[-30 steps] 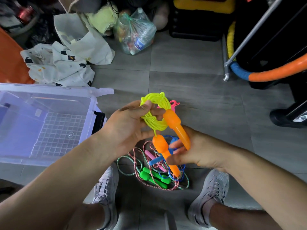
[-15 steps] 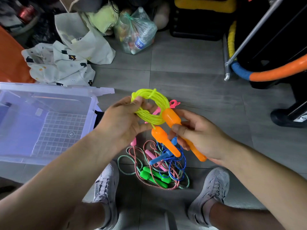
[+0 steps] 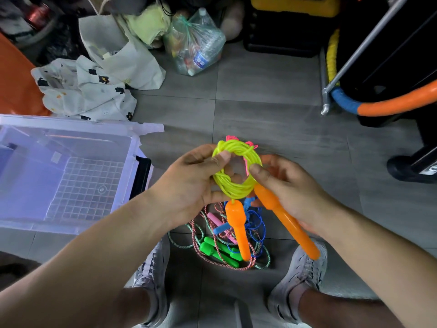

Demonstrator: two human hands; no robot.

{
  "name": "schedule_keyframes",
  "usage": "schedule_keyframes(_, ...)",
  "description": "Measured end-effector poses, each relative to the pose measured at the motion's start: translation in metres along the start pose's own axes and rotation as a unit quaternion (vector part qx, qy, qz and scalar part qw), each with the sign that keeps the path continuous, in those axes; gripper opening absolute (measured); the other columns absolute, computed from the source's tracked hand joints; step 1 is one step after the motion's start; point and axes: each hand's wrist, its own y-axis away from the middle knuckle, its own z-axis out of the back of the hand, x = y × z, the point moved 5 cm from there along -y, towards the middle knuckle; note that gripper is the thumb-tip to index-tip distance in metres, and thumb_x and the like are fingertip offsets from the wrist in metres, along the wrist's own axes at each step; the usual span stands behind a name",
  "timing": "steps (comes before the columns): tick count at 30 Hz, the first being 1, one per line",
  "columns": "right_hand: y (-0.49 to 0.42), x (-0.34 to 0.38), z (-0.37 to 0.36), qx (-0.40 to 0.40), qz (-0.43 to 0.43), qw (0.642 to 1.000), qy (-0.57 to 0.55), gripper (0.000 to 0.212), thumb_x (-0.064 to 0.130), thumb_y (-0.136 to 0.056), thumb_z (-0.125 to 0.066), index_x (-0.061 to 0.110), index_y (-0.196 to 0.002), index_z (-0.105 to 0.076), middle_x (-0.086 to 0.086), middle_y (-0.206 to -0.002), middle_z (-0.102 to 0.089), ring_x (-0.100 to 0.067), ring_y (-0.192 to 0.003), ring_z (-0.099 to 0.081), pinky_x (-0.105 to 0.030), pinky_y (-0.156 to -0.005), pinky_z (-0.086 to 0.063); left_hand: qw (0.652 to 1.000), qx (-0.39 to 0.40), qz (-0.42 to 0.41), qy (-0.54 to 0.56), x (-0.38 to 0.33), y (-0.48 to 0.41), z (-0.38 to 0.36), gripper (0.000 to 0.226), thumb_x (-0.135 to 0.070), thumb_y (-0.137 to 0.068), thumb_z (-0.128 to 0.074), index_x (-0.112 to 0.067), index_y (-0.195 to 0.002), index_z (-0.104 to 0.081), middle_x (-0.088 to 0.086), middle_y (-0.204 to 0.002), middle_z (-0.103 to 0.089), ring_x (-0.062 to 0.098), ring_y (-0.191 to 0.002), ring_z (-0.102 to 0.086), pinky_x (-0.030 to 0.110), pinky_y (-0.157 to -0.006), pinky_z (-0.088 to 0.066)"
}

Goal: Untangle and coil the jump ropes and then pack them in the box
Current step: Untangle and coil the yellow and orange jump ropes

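left hand (image 3: 189,183) pinches the neon-yellow plastic rope coil (image 3: 236,171) above the floor tangle, right hand (image 3: 290,188) grips one orange plastic handle (image 3: 283,218); suggest wrapping the tail tight and tucking before the clear plastic box (image 3: 71,176)

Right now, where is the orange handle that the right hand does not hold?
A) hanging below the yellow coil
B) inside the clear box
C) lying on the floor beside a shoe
A: the free orange handle hangs under the yellow coil, which the left hand holds; the right hand grips the other orange handle.
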Motion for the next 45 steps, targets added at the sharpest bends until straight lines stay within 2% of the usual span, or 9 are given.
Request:
schedule_keyframes(5, 0.002, 0.003, -0.006, 0.04, 0.003, 0.998, 0.04, 0.009, 0.034, -0.086, -0.067, 0.036, -0.091, -0.074, -0.006, -0.083, -0.073, -0.019, -0.073, -0.068, -0.044, -0.067, -0.057, 0.999, 0.024, 0.018, 0.011, -0.001, 0.001, 0.0, 0.015, -0.013, -0.099, -0.048, -0.004, -0.099, -0.06, 0.001, -0.072, -0.067, 0.021, -0.07, -0.07, 0.048, -0.076, -0.062)
schedule_keyframes(10, -0.001, 0.007, -0.002, 0.045, 0.021, 0.998, 0.051, 0.024, 0.001, -0.098, -0.055, 0.021, -0.095, -0.067, 0.01, -0.063, -0.067, -0.003, -0.053, -0.057, -0.016, -0.053, -0.045, 0.997, -0.057, 0.025, 0.035, -0.002, -0.007, 0.02, 0.034, -0.018, -0.082, -0.064, -0.009, -0.113, -0.055, 0.004, -0.079, -0.061, 0.018, -0.066, -0.068, 0.038, -0.059, -0.059)
schedule_keyframes(16, -0.004, -0.01, 0.002, 0.015, -0.024, 1.0, 0.008, 0.028, 0.012, -0.096, -0.063, 0.037, -0.093, -0.076, -0.003, -0.104, -0.076, -0.03, -0.093, -0.071, -0.051, -0.089, -0.058, 0.997, -0.066, 0.026, 0.03, 0.008, -0.01, 0.019, 0.025, -0.021, -0.083, -0.066, -0.002, -0.098, -0.063, 0.008, -0.08, -0.068, 0.021, -0.067, -0.072, 0.035, -0.058, -0.059)
schedule_keyframes(25, -0.011, -0.02, -0.005, -0.019, -0.092, 0.98, -0.173, 0.011, 0.02, -0.096, -0.06, 0.013, -0.097, -0.069, -0.018, -0.106, -0.069, -0.04, -0.096, -0.07, -0.047, -0.071, -0.063, 0.998, -0.06, 0.003, -0.007, 0.016, -0.018, 0.018, 0.027, -0.031, -0.075, -0.071, -0.007, -0.085, -0.078, 0.016, -0.093, -0.075, 0.026, -0.089, -0.073, 0.029, -0.077, -0.06)
schedule_keyframes(29, -0.015, -0.028, -0.001, -0.06, -0.105, 0.971, -0.206, 0.008, 0.017, -0.097, -0.06, 0.011, -0.101, -0.065, -0.019, -0.103, -0.072, -0.036, -0.087, -0.072, -0.042, -0.066, -0.062, 0.992, -0.063, -0.008, -0.108, 0.027, -0.021, 0.028, 0.036, -0.023, -0.088, -0.073, 0.003, -0.113, -0.068, 0.015, -0.112, -0.074, 0.024, -0.106, -0.07, 0.031, -0.098, -0.051)
schedule_keyframes(33, -0.021, -0.044, 0.007, -0.108, -0.142, 0.952, -0.249, 0.005, 0.019, -0.096, -0.063, 0.014, -0.097, -0.065, -0.017, -0.097, -0.075, -0.034, -0.075, -0.074, -0.042, -0.064, -0.063, 0.977, -0.059, -0.007, -0.204, 0.046, -0.047, 0.038, 0.055, -0.041, -0.083, -0.076, 0.0, -0.117, -0.063, 0.016, -0.112, -0.073, 0.028, -0.106, -0.07, 0.039, -0.103, -0.05)
schedule_keyframes(36, -0.038, -0.061, 0.027, -0.143, -0.158, 0.945, -0.248, 0.01, 0.024, -0.099, -0.059, 0.017, -0.095, -0.066, -0.015, -0.099, -0.076, -0.036, -0.084, -0.073, -0.04, -0.068, -0.062, 0.976, -0.045, 0.015, -0.213, 0.065, -0.075, 0.036, 0.042, -0.036, -0.095, -0.064, 0.0, -0.117, -0.064, 0.024, -0.113, -0.071, 0.033, -0.107, -0.069, 0.032, -0.098, -0.053)
schedule_keyframes(40, -0.067, -0.093, 0.052, -0.148, -0.208, 0.936, -0.242, 0.022, 0.028, -0.103, -0.052, 0.011, -0.112, -0.063, -0.026, -0.114, -0.071, -0.047, -0.107, -0.066, -0.038, -0.068, -0.059, 0.976, -0.044, 0.057, -0.205, 0.093, -0.118, 0.027, 0.021, -0.034, -0.101, -0.057, -0.017, -0.094, -0.065, 0.006, -0.085, -0.067, 0.024, -0.089, -0.066, 0.035, -0.087, -0.048)
schedule_keyframes(45, -0.115, -0.121, 0.091, -0.215, -0.19, 0.938, -0.193, 0.015, 0.025, -0.1, -0.059, 0.015, -0.089, -0.062, -0.011, -0.084, -0.068, -0.029, -0.073, -0.063, -0.034, -0.061, -0.054, 0.982, -0.075, 0.079, -0.157, 0.118, -0.184, 0.022, 0.029, -0.038, -0.101, -0.055, -0.01, -0.097, -0.061, 0.006, -0.081, -0.053, 0.016, -0.066, -0.052, 0.028, -0.063, -0.051)
